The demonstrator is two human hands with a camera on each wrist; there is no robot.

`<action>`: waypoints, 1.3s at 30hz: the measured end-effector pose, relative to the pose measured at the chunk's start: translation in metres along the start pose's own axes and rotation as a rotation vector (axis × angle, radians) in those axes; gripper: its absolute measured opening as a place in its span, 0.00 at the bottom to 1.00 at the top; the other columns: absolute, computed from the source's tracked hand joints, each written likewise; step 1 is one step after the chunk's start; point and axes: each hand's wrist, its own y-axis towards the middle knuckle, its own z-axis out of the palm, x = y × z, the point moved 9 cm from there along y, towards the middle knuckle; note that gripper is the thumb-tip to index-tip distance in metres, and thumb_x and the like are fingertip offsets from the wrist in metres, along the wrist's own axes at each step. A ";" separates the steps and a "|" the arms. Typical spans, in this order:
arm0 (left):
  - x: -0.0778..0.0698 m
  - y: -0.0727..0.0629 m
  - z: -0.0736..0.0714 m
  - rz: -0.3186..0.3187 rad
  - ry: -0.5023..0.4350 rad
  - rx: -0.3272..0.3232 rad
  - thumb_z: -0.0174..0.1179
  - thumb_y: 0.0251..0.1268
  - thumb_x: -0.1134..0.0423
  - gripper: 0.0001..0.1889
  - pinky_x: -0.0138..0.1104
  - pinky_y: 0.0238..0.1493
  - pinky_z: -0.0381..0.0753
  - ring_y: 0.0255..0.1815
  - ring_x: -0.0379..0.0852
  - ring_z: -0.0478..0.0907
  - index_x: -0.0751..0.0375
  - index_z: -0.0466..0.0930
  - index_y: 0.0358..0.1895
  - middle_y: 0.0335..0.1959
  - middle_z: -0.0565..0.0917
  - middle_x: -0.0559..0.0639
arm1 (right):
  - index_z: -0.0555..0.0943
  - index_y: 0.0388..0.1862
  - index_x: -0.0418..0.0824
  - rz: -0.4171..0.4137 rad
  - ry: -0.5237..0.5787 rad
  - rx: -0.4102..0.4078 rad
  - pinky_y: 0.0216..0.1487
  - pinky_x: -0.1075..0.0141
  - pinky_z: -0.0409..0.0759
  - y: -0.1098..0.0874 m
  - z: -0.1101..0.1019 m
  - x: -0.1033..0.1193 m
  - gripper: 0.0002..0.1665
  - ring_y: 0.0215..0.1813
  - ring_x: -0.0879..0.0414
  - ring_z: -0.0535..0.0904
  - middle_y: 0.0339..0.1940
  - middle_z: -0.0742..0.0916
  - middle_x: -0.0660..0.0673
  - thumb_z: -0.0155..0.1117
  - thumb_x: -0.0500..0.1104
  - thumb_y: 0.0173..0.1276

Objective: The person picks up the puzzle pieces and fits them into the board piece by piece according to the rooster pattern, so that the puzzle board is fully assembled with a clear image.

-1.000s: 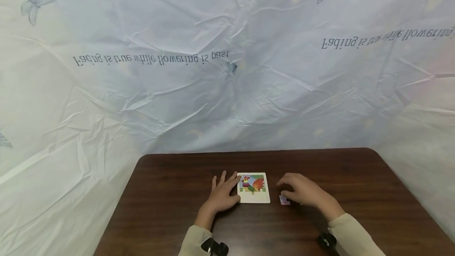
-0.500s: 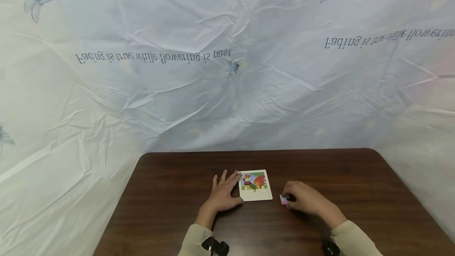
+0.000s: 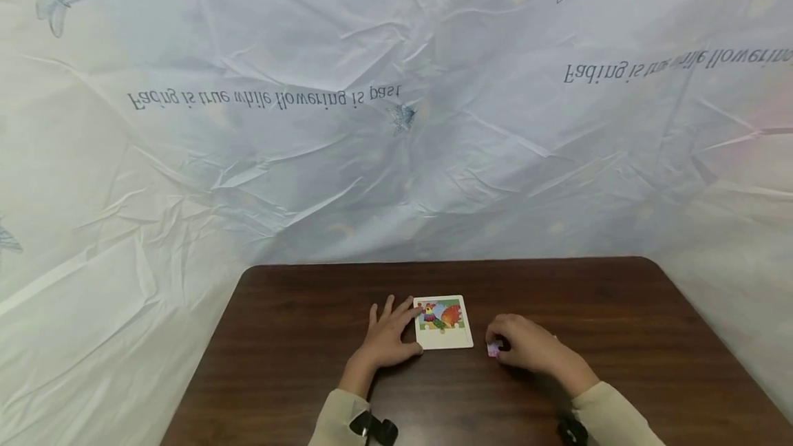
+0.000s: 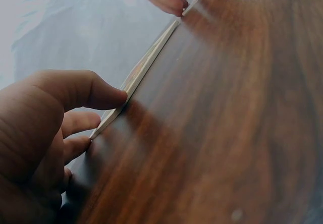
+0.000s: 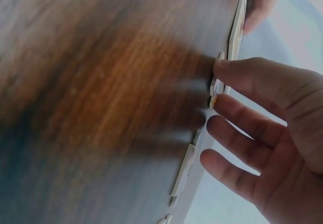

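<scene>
A jigsaw puzzle board with a rooster picture in its upper part and a bare pale strip below lies on the brown table. My left hand rests at its left edge, fingers spread, thumb against the near corner. In the left wrist view, the thumb of the left hand touches the board's rim. To the right of the board, my right hand pinches a pink-purple puzzle piece between thumb and fingers. Part of that puzzle piece is covered by the right hand.
More flat puzzle pieces lie beyond the right hand in the right wrist view; in the head view that hand hides them. A dark wooden table spans the foreground. A pale wrinkled sheet hangs behind the table.
My right thumb and fingers have come together on the pink-purple puzzle piece. The puzzle board has turned slightly and shifted a little away from me, with the left hand staying at its edge.
</scene>
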 end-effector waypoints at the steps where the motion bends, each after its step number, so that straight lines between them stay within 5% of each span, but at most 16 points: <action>1: 0.000 0.000 0.000 0.000 0.002 -0.001 0.67 0.66 0.51 0.39 0.69 0.79 0.32 0.87 0.65 0.42 0.49 0.69 0.81 0.85 0.59 0.53 | 0.84 0.37 0.50 0.000 0.008 0.000 0.35 0.64 0.76 0.000 0.000 0.000 0.13 0.37 0.65 0.74 0.37 0.81 0.58 0.80 0.36 0.61; 15: -0.002 -0.002 0.001 0.002 0.011 -0.016 0.67 0.65 0.50 0.42 0.70 0.79 0.33 0.87 0.66 0.42 0.53 0.66 0.82 0.85 0.60 0.54 | 0.84 0.38 0.50 0.003 0.084 0.018 0.36 0.66 0.75 0.015 -0.002 0.009 0.08 0.35 0.63 0.73 0.38 0.80 0.55 0.75 0.38 0.68; 39: -0.003 -0.004 0.002 -0.006 0.000 -0.016 0.67 0.65 0.49 0.42 0.68 0.79 0.31 0.87 0.65 0.42 0.51 0.66 0.82 0.85 0.60 0.52 | 0.88 0.39 0.43 -0.147 0.069 0.025 0.41 0.62 0.82 0.067 0.008 0.056 0.01 0.39 0.57 0.80 0.41 0.85 0.50 0.73 0.38 0.70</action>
